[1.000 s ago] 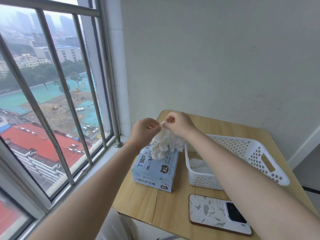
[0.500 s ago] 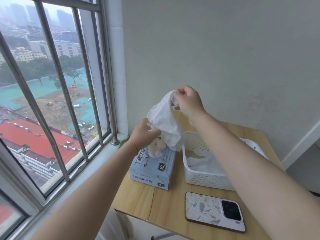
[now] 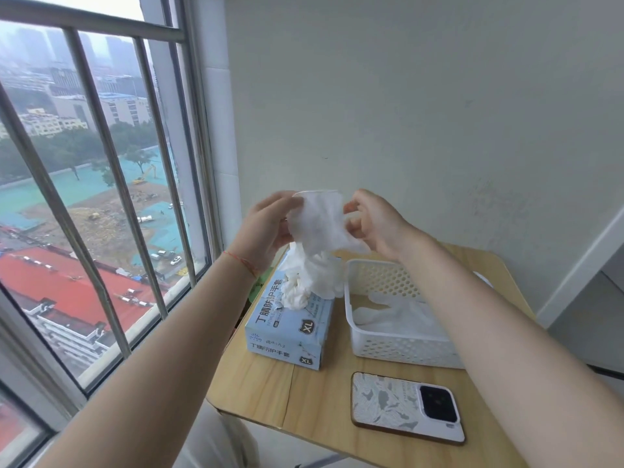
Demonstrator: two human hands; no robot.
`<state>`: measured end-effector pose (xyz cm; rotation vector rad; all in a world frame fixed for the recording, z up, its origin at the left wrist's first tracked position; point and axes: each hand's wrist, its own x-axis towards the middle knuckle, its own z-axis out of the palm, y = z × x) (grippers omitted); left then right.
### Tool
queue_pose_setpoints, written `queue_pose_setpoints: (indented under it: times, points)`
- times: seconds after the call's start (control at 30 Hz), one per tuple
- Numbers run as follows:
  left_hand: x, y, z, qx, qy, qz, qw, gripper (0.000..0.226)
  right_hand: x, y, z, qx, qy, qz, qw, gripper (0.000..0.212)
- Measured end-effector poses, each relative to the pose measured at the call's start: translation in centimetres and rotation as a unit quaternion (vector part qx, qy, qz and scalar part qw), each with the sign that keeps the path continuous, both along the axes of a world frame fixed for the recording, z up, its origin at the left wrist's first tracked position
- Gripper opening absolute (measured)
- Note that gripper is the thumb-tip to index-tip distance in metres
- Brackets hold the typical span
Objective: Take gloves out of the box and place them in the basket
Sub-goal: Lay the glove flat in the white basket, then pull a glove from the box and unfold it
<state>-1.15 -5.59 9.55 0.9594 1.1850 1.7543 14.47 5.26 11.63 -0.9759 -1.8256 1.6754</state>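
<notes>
— So where is the glove (image 3: 319,221) right now?

— Up in the air above the box (image 3: 290,327), stretched between both hands. The left hand (image 3: 270,228) pinches one side of the cuff, the right hand (image 3: 374,224) pinches the other.

— How will it handle?

— Light, limp and clingy, I'd judge; its lower end seems to trail into the bunch at the box opening. The cuff edge is the best hold.

— Which way does it point?

— Cuff up, long axis hanging roughly vertical, fingers down. The basket (image 3: 401,349) sits just beside the box.

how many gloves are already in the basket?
1 visible: a white glove lying flat on the floor of the basket. The right forearm covers the basket's far side, so more may be hidden.
</notes>
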Motion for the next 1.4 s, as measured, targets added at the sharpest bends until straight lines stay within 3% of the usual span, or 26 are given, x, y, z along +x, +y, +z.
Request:
queue_pose_setpoints:
  times: [0.1, 0.23, 0.3, 0.37, 0.5, 0.6, 0.7, 0.77, 0.87, 1.0, 1.07, 1.17, 1.3, 1.4]
  points:
    - [2.2, -0.3, 1.3, 0.009, 0.073, -0.09, 0.993, 0.007, 1.0, 0.3, 1.0, 0.018, 0.033, 0.041, 0.998, 0.039]
    - [3.5, 0.9, 0.2, -0.039, 0.225, -0.037, 0.973, 0.024, 2.5, -0.4, 1.4, 0.025, -0.021, 0.127, 0.991, 0.062]
    - [3.4, 1.3, -0.8, -0.055, 0.266, -0.01, 0.962, 0.017, 3.4, -0.5, 1.0, 0.059, -0.096, 0.151, 0.982, 0.056]
    - [3.5, 1.3, -1.4, -0.075, 0.263, -0.01, 0.962, 0.02, 4.4, -0.7, 0.6, 0.057, -0.144, 0.169, 0.973, 0.037]
    - [3.1, 0.9, -2.3, -0.143, 0.238, -0.056, 0.959, 0.031, 5.4, -0.8, 0.1, 0.067, -0.15, 0.135, 0.977, 0.008]
    - [2.8, 0.4, -2.6, -0.185, 0.271, -0.162, 0.931, 0.039, 5.3, -0.9, 0.2, 0.069, -0.111, 0.063, 0.989, 0.018]
    - [2.8, 0.1, -2.9, -0.218, 0.326, -0.177, 0.903, 0.054, 5.1, -1.0, 0.3, 0.049, -0.076, -0.003, 0.996, 0.028]
    - [2.8, 0.2, -3.0, -0.193, 0.282, -0.189, 0.92, 0.049, 4.9, -1.1, 0.4, 0.023, -0.079, -0.028, 0.996, 0.022]
    - [3.1, 0.0, -2.5, -0.163, 0.141, -0.219, 0.952, 0.029, 4.7, -1.4, 0.3, -0.003, -0.095, -0.057, 0.994, 0.007]
    - [2.8, 0.5, -3.5, -0.233, 0.134, -0.191, 0.944, 0.033, 5.1, -1.2, -0.9, 0.016, -0.13, -0.11, 0.985, 0.017]
    - [2.7, 0.6, -4.0, -0.268, 0.148, -0.161, 0.938, 0.021, 5.5, -0.9, -1.8, 0.04, -0.171, -0.117, 0.977, 0.012]
    - [3.1, 1.3, -4.5, -0.283, 0.287, -0.074, 0.912, 0.006, 6.2, -0.2, -3.7, 0.056, -0.226, -0.127, 0.964, 0.023]
    - [4.2, 3.7, -4.6, -0.259, 0.449, 0.002, 0.855, 0.005, 7.1, 0.8, -5.8, 0.07, -0.261, -0.14, 0.953, 0.016]
    - [6.0, 5.6, -4.4, -0.233, 0.579, 0.039, 0.78, 0.006, 8.4, 1.9, -7.1, 0.123, -0.301, -0.154, 0.933, 0.017]
